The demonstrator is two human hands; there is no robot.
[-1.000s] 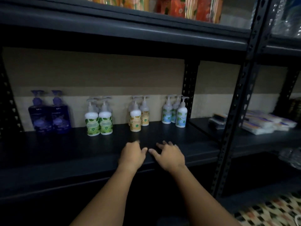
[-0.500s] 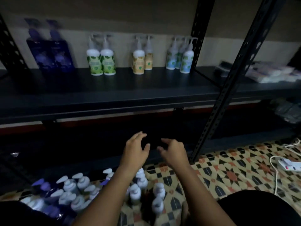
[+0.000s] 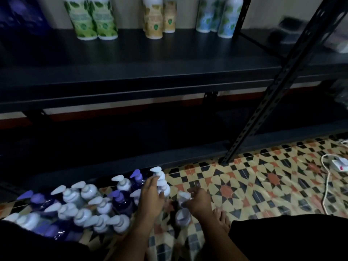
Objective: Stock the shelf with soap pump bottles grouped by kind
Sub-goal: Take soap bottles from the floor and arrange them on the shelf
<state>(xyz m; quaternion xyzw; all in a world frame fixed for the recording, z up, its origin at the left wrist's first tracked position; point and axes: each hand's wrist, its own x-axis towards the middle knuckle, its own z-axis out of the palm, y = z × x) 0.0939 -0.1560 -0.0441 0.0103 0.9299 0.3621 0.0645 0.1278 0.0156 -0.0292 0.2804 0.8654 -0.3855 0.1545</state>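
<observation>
Easily toppled: a packed floor and two one-handed lifts

Nearest, right hand pinching the pump neck of a grey bottle, just beside a bare foot. Could slip from so small a hold, or loosen at the pump, and drop onto the tiled floor.

Just left of that, left hand wrapped round a white bottle at the right edge of the floor cluster. Hands apart, one bottle each. Blurred, so hard to judge how firm either hold is. Risks catching the close-packed neighbours with wrist or forearm on the lift and starting a domino fall through the tight rows.

Farther, up on the shelf: purple bottles, green pair, yellow pair and blue group along the back, each kind apart. Cannot read either held label from above, so could land a bottle in the wrong group. Could also clip the shelf's front lip, or bump a standing row when reaching deep.
</observation>
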